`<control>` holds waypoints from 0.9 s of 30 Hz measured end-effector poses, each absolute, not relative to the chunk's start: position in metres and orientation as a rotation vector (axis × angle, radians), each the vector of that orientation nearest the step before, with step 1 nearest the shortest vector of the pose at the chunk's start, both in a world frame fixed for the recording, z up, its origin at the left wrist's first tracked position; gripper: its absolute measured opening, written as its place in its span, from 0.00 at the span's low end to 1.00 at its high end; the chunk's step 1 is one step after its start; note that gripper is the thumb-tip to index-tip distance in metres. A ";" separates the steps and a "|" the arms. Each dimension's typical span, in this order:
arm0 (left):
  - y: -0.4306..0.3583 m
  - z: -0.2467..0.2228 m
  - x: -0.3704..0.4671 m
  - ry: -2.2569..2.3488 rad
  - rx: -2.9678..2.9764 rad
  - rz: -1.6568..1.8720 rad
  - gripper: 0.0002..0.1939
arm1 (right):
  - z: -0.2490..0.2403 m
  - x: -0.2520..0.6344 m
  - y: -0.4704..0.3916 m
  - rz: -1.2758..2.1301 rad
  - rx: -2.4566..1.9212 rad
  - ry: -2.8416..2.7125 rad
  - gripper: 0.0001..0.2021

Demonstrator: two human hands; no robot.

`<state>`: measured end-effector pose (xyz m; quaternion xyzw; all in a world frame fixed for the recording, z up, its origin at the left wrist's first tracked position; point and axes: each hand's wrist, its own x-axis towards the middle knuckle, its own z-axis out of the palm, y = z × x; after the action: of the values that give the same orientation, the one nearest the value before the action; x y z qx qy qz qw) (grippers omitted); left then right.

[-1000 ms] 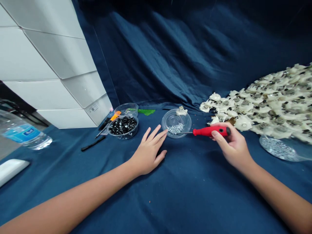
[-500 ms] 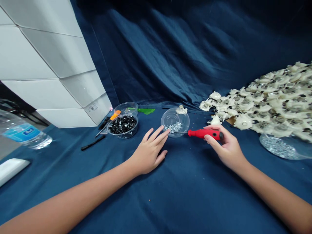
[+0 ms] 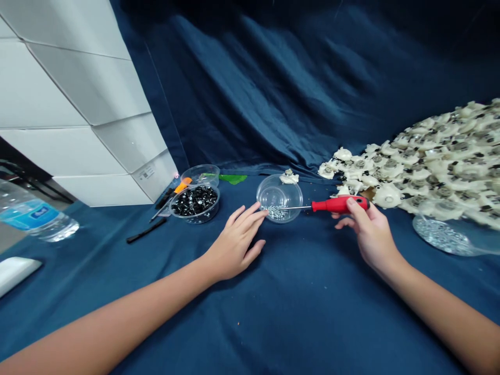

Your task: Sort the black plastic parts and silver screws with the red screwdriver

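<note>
My right hand (image 3: 371, 229) grips a red-handled screwdriver (image 3: 338, 204) by the rear of its handle, the shaft pointing left. The shaft's tip is over small silvery screws (image 3: 276, 212) in a clear round bowl (image 3: 296, 192). Beside the bowl's left edge, my left hand (image 3: 236, 245) has its fingers apart, fingertips at the rim and nothing held. A whitish part (image 3: 289, 177) lies at the back of the bowl.
Left of centre are a tub of black parts (image 3: 196, 202) and a black tool (image 3: 146, 230). White boxes (image 3: 113, 146) and a water bottle (image 3: 35, 216) stand farther left. At right are piled cream parts (image 3: 441, 161) and a bag of screws (image 3: 443, 237).
My right hand and the screwdriver have moved right, exposing more of the shaft, and the hand now holds the handle farther back. The screws are spread lower in the bowl.
</note>
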<state>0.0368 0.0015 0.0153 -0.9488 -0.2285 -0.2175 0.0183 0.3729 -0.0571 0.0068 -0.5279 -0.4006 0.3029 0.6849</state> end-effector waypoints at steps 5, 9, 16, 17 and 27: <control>0.000 0.017 0.035 -0.627 -2.929 -0.712 0.31 | 0.009 0.371 -0.058 0.689 -1.160 -0.872 0.20; -0.002 0.019 0.034 -0.627 -2.911 -0.759 0.32 | 0.009 0.372 -0.060 0.678 -1.155 -0.915 0.19; -0.002 0.021 0.037 -0.626 -2.882 -0.822 0.13 | 0.008 0.372 -0.063 0.738 -1.160 -1.052 0.19; -0.002 0.020 0.038 -0.644 -2.886 -0.813 0.15 | 0.008 0.371 -0.064 0.753 -1.160 -1.072 0.19; 0.010 0.010 0.036 -0.646 -2.902 -0.817 0.09 | 0.010 0.371 -0.075 0.526 -1.187 -1.244 0.15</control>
<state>0.0363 0.0096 0.0105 -0.9409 -0.2093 -0.2648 0.0290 0.3707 -0.0750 0.0105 -0.5168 -0.5415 0.2290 0.6223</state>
